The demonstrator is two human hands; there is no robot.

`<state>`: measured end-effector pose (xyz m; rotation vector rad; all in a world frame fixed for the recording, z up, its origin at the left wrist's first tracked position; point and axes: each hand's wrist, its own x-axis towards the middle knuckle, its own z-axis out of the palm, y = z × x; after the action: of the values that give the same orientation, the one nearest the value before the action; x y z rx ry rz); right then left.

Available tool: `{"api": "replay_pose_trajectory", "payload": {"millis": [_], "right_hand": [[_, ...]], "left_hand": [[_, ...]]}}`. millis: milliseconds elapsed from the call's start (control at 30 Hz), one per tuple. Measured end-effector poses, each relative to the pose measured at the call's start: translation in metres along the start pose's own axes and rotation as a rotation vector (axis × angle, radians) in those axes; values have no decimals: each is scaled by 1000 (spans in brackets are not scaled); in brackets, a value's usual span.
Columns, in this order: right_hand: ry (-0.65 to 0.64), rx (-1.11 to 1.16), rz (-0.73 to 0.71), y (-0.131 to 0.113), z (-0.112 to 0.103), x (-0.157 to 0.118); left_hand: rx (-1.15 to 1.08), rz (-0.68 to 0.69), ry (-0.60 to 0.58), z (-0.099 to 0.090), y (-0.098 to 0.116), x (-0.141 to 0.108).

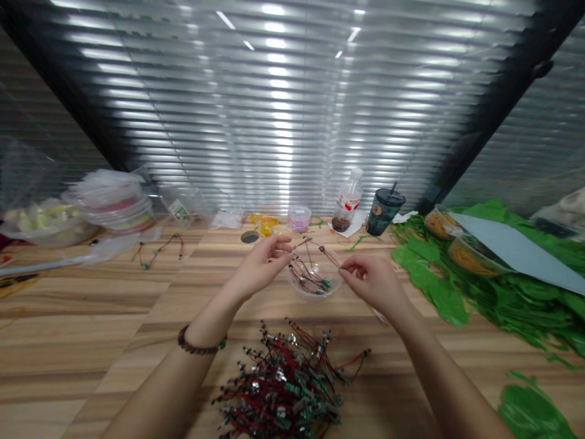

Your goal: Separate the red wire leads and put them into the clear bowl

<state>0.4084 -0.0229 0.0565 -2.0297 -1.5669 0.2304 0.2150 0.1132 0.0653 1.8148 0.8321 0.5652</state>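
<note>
Over a clear plastic bowl [315, 295], a thin red-and-black wire lead [322, 249] with small connectors stretches between my hands. My right hand [372, 279] pinches its right end at the bowl's edge. On the other side, my left hand [265, 261] has its thumb and fingers apart, the fingertips beside the lead's left end; whether they touch it is unclear. Several similar leads with green ends [325, 283] lie inside the bowl. Nearer to me a large tangled pile of red and black wire leads [283, 384] rests on the wooden table [150, 341].
Stacked plastic tubs [114, 204] stand at the back left, near loose wires [159, 249]. Behind the bowl are a small tub of pink bits [299, 218], a bottle [348, 198] and a dark cup [385, 210]. Green plastic strips [429, 268] cover the right side, under food containers [470, 256].
</note>
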Motion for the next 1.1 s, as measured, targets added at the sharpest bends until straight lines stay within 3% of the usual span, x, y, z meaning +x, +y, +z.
{"api": "replay_pose_trajectory", "payload": {"millis": [133, 233, 467, 667, 933, 1100], "right_hand": [[-135, -35, -9, -8, 31, 21], [-184, -87, 10, -8, 39, 23], [-203, -195, 55, -9, 33, 20], [-233, -158, 37, -9, 29, 20], [-173, -171, 70, -6, 29, 21], [-208, -196, 76, -3, 20, 18]], "left_hand": [[40, -111, 76, -9, -4, 6], [51, -90, 55, -10, -6, 8], [28, -85, 54, 3, -32, 19], [-27, -70, 74, 14, -48, 30], [-40, 67, 235, 24, -43, 33], [112, 121, 184, 26, -33, 28]]}}
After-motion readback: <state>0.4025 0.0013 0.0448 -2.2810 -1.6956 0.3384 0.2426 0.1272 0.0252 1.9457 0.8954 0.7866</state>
